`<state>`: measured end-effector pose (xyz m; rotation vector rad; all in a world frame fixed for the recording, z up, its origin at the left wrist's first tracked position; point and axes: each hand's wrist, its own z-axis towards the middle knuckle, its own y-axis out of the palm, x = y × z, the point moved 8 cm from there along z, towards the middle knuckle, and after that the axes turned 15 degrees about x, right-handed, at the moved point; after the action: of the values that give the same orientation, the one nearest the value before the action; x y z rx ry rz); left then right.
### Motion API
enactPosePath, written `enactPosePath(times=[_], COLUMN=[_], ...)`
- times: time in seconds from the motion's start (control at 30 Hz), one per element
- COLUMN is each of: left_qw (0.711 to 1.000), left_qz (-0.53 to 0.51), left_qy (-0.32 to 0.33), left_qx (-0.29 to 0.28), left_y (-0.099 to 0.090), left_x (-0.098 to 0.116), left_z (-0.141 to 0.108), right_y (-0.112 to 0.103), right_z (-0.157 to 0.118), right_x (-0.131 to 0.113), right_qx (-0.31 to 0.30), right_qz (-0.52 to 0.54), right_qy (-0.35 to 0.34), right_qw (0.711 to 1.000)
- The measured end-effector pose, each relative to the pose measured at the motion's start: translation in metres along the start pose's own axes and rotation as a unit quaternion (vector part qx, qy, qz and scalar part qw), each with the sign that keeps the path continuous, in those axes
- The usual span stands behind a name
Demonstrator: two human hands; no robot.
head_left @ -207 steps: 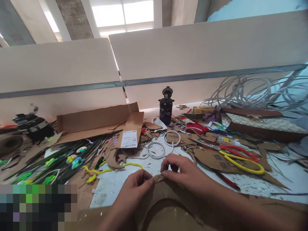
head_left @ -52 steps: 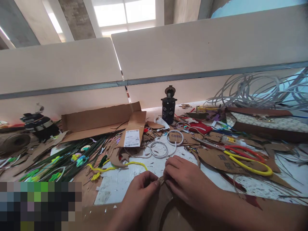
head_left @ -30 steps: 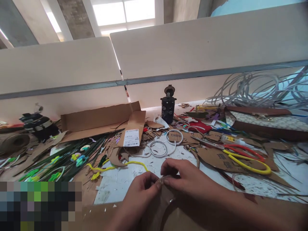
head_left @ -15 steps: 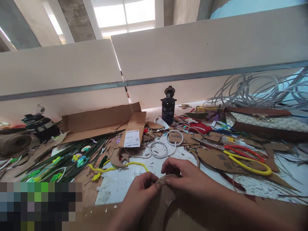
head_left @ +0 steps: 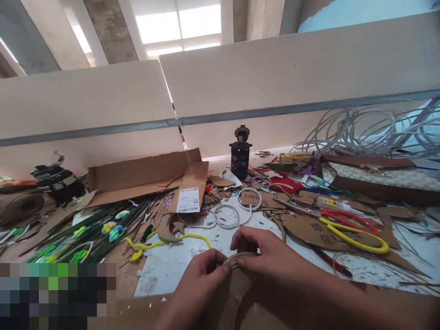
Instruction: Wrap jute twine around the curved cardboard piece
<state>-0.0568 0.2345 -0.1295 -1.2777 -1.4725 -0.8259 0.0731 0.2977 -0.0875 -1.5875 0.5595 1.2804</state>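
At the bottom middle, a curved brown cardboard piece (head_left: 238, 286) has strands of tan twine (head_left: 237, 259) lying along its upper edge. My left hand (head_left: 201, 277) pinches this edge from the left, thumb against the twine. From the right, my right hand (head_left: 263, 251) pinches the same edge, its index finger arched above the thumb. Only a short stretch of twine shows between the two thumbs. The lower part of the piece runs down out of view, partly in shadow. A yellow fuzzy stem (head_left: 195, 236) lies just beyond my left hand.
Yellow- and red-handled scissors (head_left: 357, 238) lie on cardboard scraps to the right. White rings (head_left: 227, 216), a dark bottle (head_left: 239, 160) with its lid up and a folded cardboard box (head_left: 144, 176) stand or lie farther back. Fuzzy flowers (head_left: 115, 231) spread at left; a patterned bag (head_left: 371, 176) is right.
Both hands keep their pinch on the twine edge, with only a very slight shift of the fingers. The whole view has tilted marginally; nothing else has visibly moved.
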Motion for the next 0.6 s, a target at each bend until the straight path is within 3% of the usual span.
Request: enactPosePath(times=[0.27,0.47,0.6], left_qw=[1.000,0.997,0.997], left_qz=[-0.015,-0.059,-0.065], left_qy=[-0.016,-0.031,-0.033], left_qx=[0.016,0.037,0.035], left_y=[-0.001,-0.007,-0.006], left_x=[-0.001,0.000,0.000], left_z=[0.002,0.003,0.003], right_y=[0.000,-0.011,-0.003], right_z=[-0.003,-0.010,-0.017], right_x=[-0.004,-0.033,-0.037], right_qx=[-0.008,0.044,0.048], right_qz=[-0.025,-0.113,-0.183], right_qy=[-0.017,-0.201,-0.262], right_qw=[1.000,0.972,0.946])
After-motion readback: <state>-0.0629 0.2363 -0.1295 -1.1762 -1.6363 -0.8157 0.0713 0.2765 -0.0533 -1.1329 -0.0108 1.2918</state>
